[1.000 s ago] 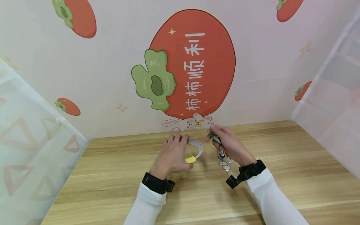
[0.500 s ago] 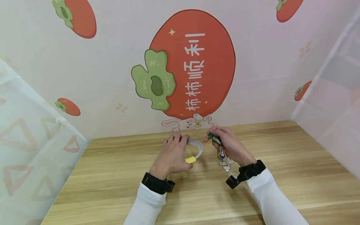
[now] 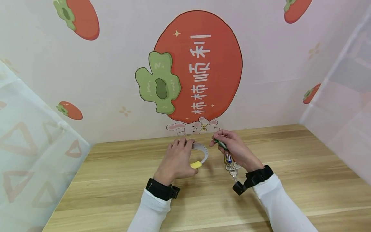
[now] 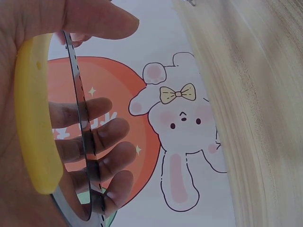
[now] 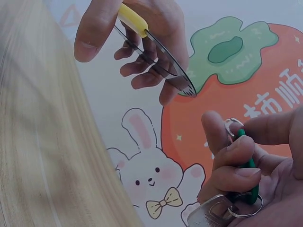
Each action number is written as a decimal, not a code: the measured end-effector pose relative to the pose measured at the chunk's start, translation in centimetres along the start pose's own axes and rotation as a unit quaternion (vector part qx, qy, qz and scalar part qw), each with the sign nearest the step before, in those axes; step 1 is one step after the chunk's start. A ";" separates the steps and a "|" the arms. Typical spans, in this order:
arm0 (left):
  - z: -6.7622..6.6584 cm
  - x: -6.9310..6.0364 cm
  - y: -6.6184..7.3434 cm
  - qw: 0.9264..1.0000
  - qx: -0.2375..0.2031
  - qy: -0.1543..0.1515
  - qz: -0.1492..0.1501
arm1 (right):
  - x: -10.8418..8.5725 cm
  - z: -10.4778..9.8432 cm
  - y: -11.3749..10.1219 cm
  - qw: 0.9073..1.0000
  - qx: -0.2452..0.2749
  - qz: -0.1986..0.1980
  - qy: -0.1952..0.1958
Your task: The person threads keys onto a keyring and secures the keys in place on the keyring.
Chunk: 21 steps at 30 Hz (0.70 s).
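My left hand [image 3: 176, 159] grips a ring-shaped tool [image 3: 205, 154] with a yellow handle and a thin, shiny band marked by dark slots. In the left wrist view the yellow handle [image 4: 38, 118] lies against the palm, fingers curving behind the band [image 4: 84, 113]. To the right, my right hand [image 3: 236, 149] holds a bunch of keys [image 3: 232, 169] by its green fob [image 3: 221, 144]. The keys hang below that hand. The right wrist view shows fingers curled round the green fob [image 5: 250, 165], a small metal ring [image 5: 232, 124] at the fingertips and a silver key [image 5: 208, 213] below.
Both hands are above a wood-grain table [image 3: 121, 199]. Behind it stands a white backdrop [image 3: 116, 64] printed with persimmons and a rabbit. White patterned sheets [image 3: 34, 154] close in the left and right sides. Black wrist straps [image 3: 162, 189] sit over the white sleeves.
The fingers of my right hand have shifted slightly, and the green fob has turned to show a narrower side. My left hand and the ring-shaped tool have stayed in place.
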<state>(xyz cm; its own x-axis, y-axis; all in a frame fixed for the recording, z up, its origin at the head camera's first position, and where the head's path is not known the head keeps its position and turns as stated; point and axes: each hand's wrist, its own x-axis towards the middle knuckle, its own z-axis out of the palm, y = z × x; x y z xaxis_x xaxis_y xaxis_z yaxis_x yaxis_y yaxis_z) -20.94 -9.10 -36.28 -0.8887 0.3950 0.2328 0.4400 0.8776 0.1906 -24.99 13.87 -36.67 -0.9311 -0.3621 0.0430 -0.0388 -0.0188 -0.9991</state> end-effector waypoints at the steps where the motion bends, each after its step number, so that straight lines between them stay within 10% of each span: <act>1: 0.0 0.0 0.0 1.000 0.000 0.000 0.000 | 0.0 0.0 0.0 1.000 -0.001 -0.001 0.002; 21: 0.0 0.0 -0.1 1.000 0.014 0.015 0.002 | 0.1 0.0 0.3 0.999 -0.049 -0.010 0.020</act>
<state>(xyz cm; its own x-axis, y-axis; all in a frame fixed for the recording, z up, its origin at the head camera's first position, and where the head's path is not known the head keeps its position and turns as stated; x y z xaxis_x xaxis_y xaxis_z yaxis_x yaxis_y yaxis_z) -20.93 -9.19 -36.30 -0.8826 0.3908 0.2612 0.4393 0.8835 0.1627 -25.07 13.80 -36.92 -0.9434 -0.3256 0.0640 -0.0901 0.0658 -0.9938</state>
